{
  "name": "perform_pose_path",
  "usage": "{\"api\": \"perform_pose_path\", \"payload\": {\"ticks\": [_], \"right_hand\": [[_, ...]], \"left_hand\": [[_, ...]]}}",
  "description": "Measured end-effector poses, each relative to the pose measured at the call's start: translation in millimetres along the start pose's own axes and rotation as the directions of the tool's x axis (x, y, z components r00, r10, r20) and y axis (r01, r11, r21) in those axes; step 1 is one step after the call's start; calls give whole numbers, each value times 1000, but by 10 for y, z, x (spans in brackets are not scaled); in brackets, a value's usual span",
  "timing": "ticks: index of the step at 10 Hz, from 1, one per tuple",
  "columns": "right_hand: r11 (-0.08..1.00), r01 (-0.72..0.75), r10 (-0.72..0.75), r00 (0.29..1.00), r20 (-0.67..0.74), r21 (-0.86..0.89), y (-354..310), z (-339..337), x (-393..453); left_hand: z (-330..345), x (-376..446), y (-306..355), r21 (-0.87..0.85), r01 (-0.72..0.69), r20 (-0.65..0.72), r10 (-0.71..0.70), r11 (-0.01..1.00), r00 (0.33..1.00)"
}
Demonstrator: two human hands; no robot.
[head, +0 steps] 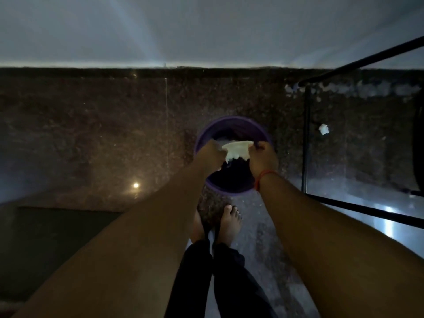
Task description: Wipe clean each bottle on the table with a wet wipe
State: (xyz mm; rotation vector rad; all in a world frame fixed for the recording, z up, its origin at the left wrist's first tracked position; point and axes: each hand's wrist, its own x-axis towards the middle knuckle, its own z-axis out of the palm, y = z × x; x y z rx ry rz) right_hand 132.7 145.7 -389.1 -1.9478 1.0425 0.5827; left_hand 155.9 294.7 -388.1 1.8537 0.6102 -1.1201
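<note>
The wet wipe (236, 149) hangs stretched between both hands over the mouth of a purple bucket (231, 131) on the floor. The left hand (210, 153) pinches its left end, fingers curled round the cloth; the right hand (262, 160) pinches the right end the same way, so each grip is grasping the wipe. A red thread (263, 176) circles the right wrist. The bucket's inside is dark; its contents cannot be told. A small white scrap (323, 129) lies on the floor behind a black frame (306, 138).
</note>
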Motion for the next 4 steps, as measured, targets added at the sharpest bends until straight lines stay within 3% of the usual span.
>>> {"api": "perform_pose_path", "payload": {"ticks": [1,2,3,4], "right_hand": [[996,-62,61,998,-19,-59,154,-5,82],[991,-56,62,997,47,-117,165,-55,-151],[980,32,-9,993,119,-197,-20,-220,-545],[942,153,-105,980,171,-297,-137,-360,-972]], "left_hand": [[39,-27,-34,301,-102,56,89,948,994],[-17,-338,-50,365,-145,5,154,919,988],[-189,-691,-77,395,-227,26,237,890,971],[-312,-1122,-111,488,-200,-11,235,850,972]]}}
